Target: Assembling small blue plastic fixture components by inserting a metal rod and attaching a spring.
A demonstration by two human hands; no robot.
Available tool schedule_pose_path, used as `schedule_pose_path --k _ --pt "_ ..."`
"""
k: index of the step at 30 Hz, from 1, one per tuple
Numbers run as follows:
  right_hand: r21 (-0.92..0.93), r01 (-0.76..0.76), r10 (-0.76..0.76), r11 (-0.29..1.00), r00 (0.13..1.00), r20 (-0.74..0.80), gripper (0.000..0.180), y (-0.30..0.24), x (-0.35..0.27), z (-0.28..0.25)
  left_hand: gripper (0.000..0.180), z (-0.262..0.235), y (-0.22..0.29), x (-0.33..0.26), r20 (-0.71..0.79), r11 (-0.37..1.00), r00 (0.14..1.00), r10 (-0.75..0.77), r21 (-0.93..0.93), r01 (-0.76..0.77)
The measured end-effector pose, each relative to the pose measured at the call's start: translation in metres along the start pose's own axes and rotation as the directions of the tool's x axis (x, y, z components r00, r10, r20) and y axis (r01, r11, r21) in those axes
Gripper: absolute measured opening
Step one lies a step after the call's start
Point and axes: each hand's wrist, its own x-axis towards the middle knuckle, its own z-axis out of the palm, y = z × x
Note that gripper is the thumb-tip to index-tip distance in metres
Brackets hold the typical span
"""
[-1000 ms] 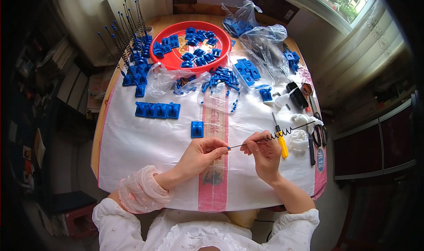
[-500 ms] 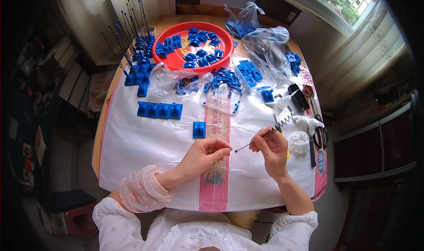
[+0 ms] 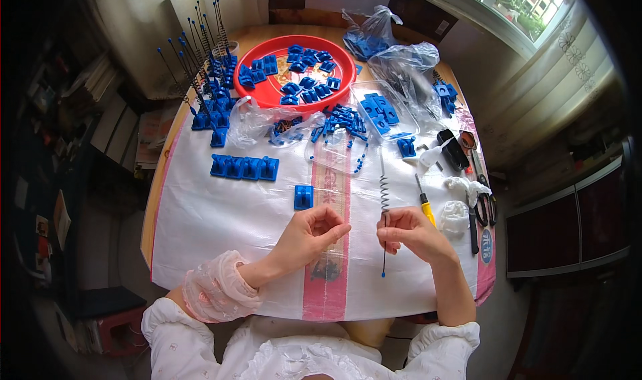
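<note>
My right hand [image 3: 416,233] pinches a dark metal rod with a coiled spring section [image 3: 384,191]. It stands nearly upright in the view, its blue-tipped end pointing down toward me and its coil extending beyond my fingers. Across from it, my left hand [image 3: 309,236] is closed in a pinch, thumb against fingertips; anything between them is too small or hidden to make out. Just beyond that hand lies a single blue plastic block [image 3: 303,197]. Farther left, several joined blue pieces [image 3: 245,167] form a row on the white woven sheet [image 3: 221,219].
A red basin [image 3: 348,79] holds blue parts at the back. Blue bases with upright spring rods [image 3: 212,106] crowd the far left. A clear tray [image 3: 408,122] stands right of centre. At right are a yellow-handled screwdriver [image 3: 426,208], scissors [image 3: 483,209] and crumpled white tissue [image 3: 455,216].
My right hand has turned the spring rod from slanting to nearly upright, swinging its blue tip away from my left hand and toward me. My left hand stays almost in place.
</note>
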Motion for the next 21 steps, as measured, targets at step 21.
schedule_pose_path --k 21 --pt "-0.02 -0.172 0.159 0.985 0.849 0.504 0.021 0.0 -0.005 -0.006 0.033 -0.021 0.042 0.001 0.339 0.049 0.598 0.726 0.842 -0.537"
